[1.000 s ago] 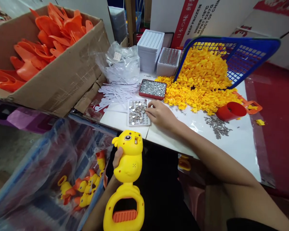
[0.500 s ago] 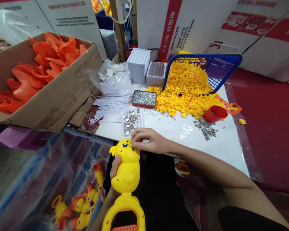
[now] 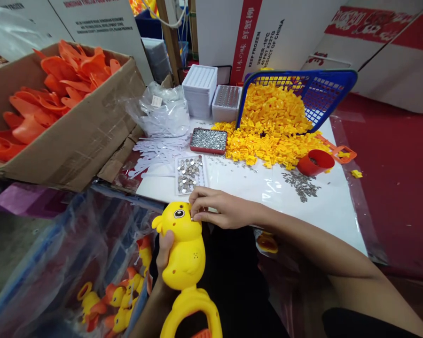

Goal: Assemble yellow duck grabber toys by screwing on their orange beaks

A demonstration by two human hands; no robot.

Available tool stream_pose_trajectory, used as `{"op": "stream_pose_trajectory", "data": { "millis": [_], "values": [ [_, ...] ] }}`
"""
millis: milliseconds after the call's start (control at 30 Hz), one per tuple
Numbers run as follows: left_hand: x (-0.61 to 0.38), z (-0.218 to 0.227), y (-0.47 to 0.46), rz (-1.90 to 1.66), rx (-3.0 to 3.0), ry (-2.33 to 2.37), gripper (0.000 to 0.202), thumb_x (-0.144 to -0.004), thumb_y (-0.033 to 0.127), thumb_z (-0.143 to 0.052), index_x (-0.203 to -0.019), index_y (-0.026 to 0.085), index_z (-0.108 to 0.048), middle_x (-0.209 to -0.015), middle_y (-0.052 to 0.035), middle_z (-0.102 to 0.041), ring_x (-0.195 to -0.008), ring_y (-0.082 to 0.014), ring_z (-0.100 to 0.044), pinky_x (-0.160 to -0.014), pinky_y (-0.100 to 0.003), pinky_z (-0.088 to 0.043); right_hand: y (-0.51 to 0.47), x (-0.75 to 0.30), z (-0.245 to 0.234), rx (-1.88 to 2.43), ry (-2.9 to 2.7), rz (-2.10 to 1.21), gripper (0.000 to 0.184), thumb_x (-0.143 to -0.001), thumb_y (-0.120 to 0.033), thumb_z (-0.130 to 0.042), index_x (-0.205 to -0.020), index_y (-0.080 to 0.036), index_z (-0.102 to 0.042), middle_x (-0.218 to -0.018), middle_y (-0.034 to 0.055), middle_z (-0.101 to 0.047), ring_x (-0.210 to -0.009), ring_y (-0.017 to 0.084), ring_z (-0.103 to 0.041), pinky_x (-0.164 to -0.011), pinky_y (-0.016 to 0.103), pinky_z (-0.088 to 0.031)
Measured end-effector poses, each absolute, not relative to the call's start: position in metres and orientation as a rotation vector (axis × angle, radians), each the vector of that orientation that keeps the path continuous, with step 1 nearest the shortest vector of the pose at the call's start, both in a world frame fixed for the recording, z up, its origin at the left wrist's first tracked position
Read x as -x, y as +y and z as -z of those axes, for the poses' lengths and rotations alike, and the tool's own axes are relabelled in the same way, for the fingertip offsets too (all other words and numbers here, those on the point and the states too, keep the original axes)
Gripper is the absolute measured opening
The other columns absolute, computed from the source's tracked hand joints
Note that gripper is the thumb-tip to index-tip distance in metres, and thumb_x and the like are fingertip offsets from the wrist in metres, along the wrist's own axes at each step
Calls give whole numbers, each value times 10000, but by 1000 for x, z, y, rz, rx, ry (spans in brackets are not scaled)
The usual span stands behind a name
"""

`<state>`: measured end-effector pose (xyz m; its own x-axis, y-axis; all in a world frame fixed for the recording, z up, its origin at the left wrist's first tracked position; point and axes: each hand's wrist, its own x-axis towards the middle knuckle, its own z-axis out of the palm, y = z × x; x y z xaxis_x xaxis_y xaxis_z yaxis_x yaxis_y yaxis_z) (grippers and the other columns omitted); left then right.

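A yellow toy duck (image 3: pixel 185 246) with a loop handle at its lower end is held over my lap. My left hand (image 3: pixel 165 253) wraps round its left side, the thumb lying on the front and the other fingers hidden behind. At the duck's head, right of the printed eye, my right hand (image 3: pixel 215 206) pinches with thumb and fingers against the face. Whatever is between those fingertips is too small or too hidden to make out. Just beyond that hand, a white tray (image 3: pixel 206 180) holds small round metal discs.
A red tray of small metal parts (image 3: pixel 208 141) sits near a pile of yellow plastic pieces (image 3: pixel 268 141) spilling from a blue basket (image 3: pixel 333 101). A red cup (image 3: pixel 315 163) stands by scattered screws. At left are a carton of orange parts (image 3: pixel 77 131) and a bin of ducks (image 3: pixel 121 300).
The duck's head has shifted slightly left and its handle to the right, tilting it a little. My right fingers stay at its face. The whole view has moved slightly.
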<state>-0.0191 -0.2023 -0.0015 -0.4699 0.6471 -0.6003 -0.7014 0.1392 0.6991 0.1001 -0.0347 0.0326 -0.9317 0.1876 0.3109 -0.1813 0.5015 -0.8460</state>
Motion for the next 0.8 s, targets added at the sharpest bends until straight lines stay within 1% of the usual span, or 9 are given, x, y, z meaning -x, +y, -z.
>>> {"op": "stream_pose_trajectory", "data": {
  "millis": [100,167,300,400,533,600,700,767,800],
  "values": [
    [18,3,-200,-1712,-75,1407,748,-603,580,-823,-1251,282,-597,-1084,-48,-713,-867,-244,-673,-742,-314,-567,-36,-100,-31,12,-2428,-1301,120,-1006,-166,-496,-951,-149,-601,-1054,109,-575,-995,161,-573,-932,303,-515],
    [18,0,-199,-1729,-166,1497,738,-641,535,-819,-1286,294,-553,-1131,-42,-691,-913,-228,-661,-795,-298,-553,-38,-100,-29,42,-2458,-1229,117,-1007,-165,-483,-959,-153,-589,-1071,117,-570,-983,170,-571,-900,305,-518],
    [21,-5,-197,-1738,-252,1598,745,-636,494,-820,-1280,283,-511,-1098,-33,-658,-863,-205,-636,-745,-274,-535,-43,-98,-25,122,-2489,-1147,98,-1001,-168,-466,-946,-179,-546,-1102,114,-547,-934,172,-552,-804,296,-505],
    [28,-2,-196,-1759,-344,1624,730,-617,498,-817,-1241,280,-508,-1067,-18,-638,-815,-185,-617,-705,-261,-529,-44,-96,-25,198,-2368,-1351,80,-965,-159,-528,-908,-199,-490,-1018,62,-520,-913,157,-528,-817,294,-486],
    [39,7,-196,-1753,-523,1657,776,-545,536,-829,-1203,269,-516,-1082,-33,-628,-795,-187,-620,-663,-269,-546,-43,-94,-27,338,-2043,-1836,258,-870,-144,-636,-987,-213,-416,-955,-8,-456,-837,115,-499,-760,260,-466],
    [43,12,-199,-1739,-598,1661,775,-538,543,-824,-1199,262,-531,-1069,-40,-635,-780,-192,-631,-646,-268,-547,-42,-94,-27,338,-1933,-2021,310,-858,-167,-650,-1044,-214,-406,-998,-7,-445,-854,105,-494,-752,247,-460],
    [48,20,-202,-1726,-658,1649,705,-586,561,-783,-1185,260,-561,-1069,-47,-638,-793,-214,-650,-647,-286,-557,-40,-95,-25,312,-1849,-2190,443,-808,-239,-737,-1107,-222,-411,-1054,1,-417,-874,103,-491,-746,241,-467],
    [50,24,-202,-1717,-693,1655,685,-603,570,-761,-1183,262,-570,-1090,-53,-635,-823,-233,-656,-646,-300,-564,-39,-96,-26,299,-1872,-2210,481,-806,-234,-739,-1162,-229,-415,-1084,10,-410,-899,109,-501,-759,247,-475],
    [52,25,-200,-1729,-720,1664,698,-588,576,-764,-1180,261,-574,-1101,-55,-633,-836,-237,-654,-644,-299,-565,-39,-96,-26,299,-1901,-2177,450,-827,-200,-705,-1176,-229,-423,-1098,16,-416,-913,112,-500,-775,250,-476]
  ]
}}
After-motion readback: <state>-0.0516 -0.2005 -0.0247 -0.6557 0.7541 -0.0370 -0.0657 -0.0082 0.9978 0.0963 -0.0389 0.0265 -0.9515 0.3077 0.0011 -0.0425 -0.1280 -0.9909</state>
